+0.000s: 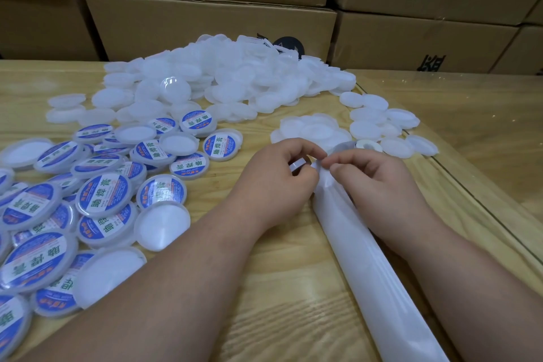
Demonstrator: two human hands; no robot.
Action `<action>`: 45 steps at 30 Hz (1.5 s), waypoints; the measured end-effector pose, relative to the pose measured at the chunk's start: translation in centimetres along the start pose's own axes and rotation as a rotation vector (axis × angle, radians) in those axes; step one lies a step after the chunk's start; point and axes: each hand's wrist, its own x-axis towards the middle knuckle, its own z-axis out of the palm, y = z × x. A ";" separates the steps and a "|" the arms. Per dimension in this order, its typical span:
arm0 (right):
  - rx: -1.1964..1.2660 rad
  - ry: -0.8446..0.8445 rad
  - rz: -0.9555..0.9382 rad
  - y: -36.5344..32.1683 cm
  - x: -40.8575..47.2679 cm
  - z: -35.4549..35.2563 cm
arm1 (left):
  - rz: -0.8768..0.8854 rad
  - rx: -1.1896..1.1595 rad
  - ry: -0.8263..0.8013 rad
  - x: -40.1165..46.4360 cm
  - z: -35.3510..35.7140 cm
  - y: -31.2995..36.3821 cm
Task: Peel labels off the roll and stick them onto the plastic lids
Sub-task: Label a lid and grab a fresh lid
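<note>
A long white strip of label backing paper (361, 258) runs from the table's near right edge up to my hands, and the label roll (365, 144) lies just behind my right hand. My left hand (276, 182) grips a small white plastic lid (298, 166) with curled fingers. Close beside it, my right hand (379, 182) pinches the top end of the strip; whether a label is between the fingers is hidden. Labelled lids (102, 194) with blue and white stickers lie heaped at the left. Bare white lids (235, 82) form a big pile at the back centre.
More bare lids (382, 123) sit in small clusters behind and right of my hands. Stacked cardboard boxes (211, 26) wall off the far side of the wooden table (279, 288). A glass sheet edge (470, 191) runs diagonally at the right.
</note>
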 end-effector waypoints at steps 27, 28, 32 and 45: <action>-0.045 0.080 -0.236 0.7 0.3 0.0 | -0.144 -0.290 0.200 0.2 -0.7 0.4; -0.046 0.088 -0.236 0.7 0.3 0.0 | -0.147 -0.296 0.196 0.2 -0.7 0.4; -0.058 0.105 -0.252 0.7 0.4 -0.2 | -0.157 -0.321 0.172 0.2 -0.7 0.4; -0.014 0.132 -0.258 0.4 0.3 -0.2 | -0.211 -0.414 0.098 0.7 -0.8 0.4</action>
